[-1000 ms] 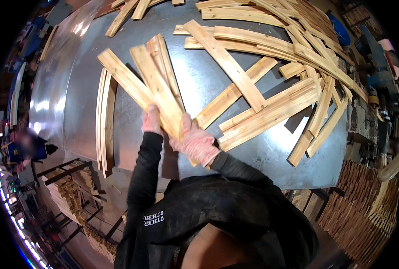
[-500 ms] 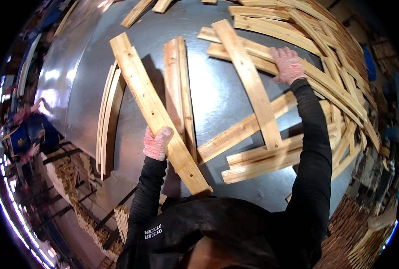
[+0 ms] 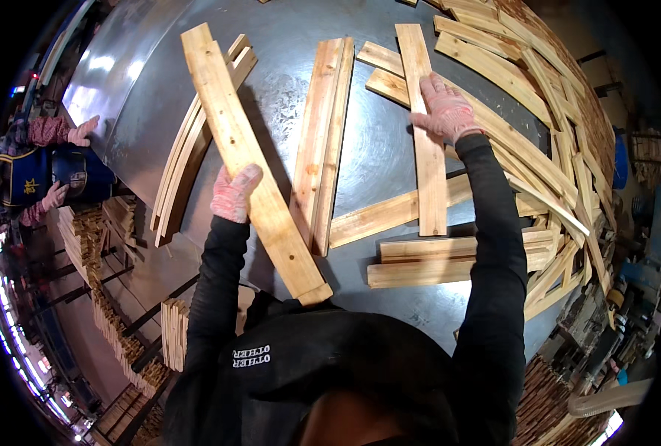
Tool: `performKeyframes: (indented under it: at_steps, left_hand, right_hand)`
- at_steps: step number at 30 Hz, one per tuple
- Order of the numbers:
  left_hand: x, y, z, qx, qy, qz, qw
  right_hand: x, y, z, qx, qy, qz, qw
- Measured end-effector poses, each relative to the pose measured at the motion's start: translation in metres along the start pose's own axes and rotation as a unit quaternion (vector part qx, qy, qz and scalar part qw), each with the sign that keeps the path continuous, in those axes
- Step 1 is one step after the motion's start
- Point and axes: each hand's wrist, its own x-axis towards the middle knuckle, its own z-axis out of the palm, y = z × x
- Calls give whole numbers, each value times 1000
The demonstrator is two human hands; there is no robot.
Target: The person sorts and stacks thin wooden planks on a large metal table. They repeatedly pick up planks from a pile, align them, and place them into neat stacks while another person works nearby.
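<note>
Hands — two, gloved — each on one wooden slat.

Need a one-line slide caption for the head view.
Gloved left hand grips a long plank; right hand presses an upright board on the metal table.

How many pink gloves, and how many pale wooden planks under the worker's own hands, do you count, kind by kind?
Pink knitted gloves on the left hand and right hand: 2
Co-worker's pink gloves, left edge: 2
Planks under the hands, wide pale wooden plank and narrow pale wooden plank: 2
Total: 6
</note>
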Motion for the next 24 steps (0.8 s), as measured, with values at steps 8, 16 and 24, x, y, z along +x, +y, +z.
performKeyframes:
  at_steps: [8, 16, 24]
  left_hand:
    - [-23, 6, -55, 144, 83, 69, 984]
    - [9, -5, -37, 636, 149, 8, 757]
    - [10, -34, -48, 487, 34, -33, 872]
  right_hand:
    - [22, -98, 30, -4, 37, 114, 993]
    - [-6, -166, 34, 219, -181, 47, 958]
    - [28, -51, 35, -16, -36, 24, 999]
